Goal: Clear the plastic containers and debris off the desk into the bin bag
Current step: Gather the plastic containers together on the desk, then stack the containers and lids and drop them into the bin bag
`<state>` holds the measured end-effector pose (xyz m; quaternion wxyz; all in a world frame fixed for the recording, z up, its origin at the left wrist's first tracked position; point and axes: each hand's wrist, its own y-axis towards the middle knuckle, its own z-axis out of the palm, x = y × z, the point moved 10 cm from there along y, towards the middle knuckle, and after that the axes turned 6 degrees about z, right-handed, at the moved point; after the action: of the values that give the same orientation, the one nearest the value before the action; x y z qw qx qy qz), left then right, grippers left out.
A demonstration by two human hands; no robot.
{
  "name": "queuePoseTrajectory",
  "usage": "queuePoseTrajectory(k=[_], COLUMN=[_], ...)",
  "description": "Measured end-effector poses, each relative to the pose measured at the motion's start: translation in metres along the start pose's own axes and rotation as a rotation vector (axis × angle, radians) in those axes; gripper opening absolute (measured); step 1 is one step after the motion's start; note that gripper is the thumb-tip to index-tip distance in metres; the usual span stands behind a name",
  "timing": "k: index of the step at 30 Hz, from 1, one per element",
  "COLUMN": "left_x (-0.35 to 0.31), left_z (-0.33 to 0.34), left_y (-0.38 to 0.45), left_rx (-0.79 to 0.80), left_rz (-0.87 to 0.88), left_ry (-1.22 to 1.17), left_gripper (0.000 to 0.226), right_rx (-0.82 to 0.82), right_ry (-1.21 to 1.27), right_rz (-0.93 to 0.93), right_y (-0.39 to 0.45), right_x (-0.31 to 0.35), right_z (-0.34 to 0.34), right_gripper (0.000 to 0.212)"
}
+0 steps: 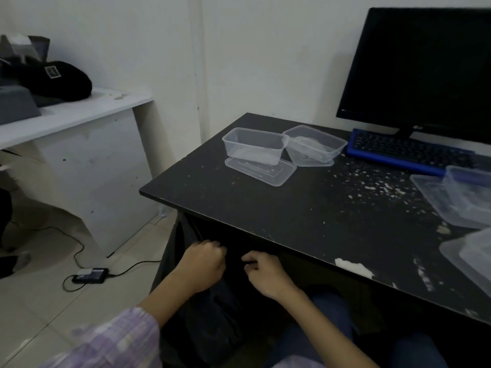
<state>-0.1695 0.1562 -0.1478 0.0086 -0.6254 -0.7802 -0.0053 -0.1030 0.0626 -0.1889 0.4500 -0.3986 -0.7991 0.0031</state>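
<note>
Clear plastic containers (255, 148) and white debris (372, 185) are lying untouched on the black surface (265, 205). We are gripping the dark bin bag (212, 309) below its edge, left hand (204, 264) and right hand (261, 272) closed on its rim; clearing not yet begun.

Desk electronics and a cluttered side table

A dark monitor (422, 67) stands at the back right, with a blue-edged keyboard (406, 152) just before it. Left, a white side table (79, 112) bears a black beanie (53, 79). A power adapter (90, 275) with its cable lies on the tiled floor (39, 309).
</note>
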Motion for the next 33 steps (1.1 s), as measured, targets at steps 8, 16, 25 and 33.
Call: queuePoseTrajectory(k=[8,16,25,33], left_x=[-0.057,-0.084,-0.071,-0.061], left_z=[-0.118,-0.175,-0.160,-0.138], left_y=[-0.007,0.072,0.216,0.283], left_rx=[-0.376,-0.431,-0.385,-0.351], left_rz=[0.062,0.077,-0.076,-0.060], left_ry=[-0.234,-0.472,-0.687,-0.691], left_gripper=[0.024,0.016,0.023,0.033], right_rx=[-0.221,-0.398,-0.582,-0.595], right_ry=[-0.052,-0.096,-0.007,-0.082], right_rz=[-0.159,-0.158,-0.041,-0.015], right_y=[-0.094,-0.084,0.019,0.097], right_x=[0.025,0.035,0.022,0.026], right_z=[-0.090,-0.195,-0.289,-0.318], right_gripper=[0.018,0.020,0.025,0.046])
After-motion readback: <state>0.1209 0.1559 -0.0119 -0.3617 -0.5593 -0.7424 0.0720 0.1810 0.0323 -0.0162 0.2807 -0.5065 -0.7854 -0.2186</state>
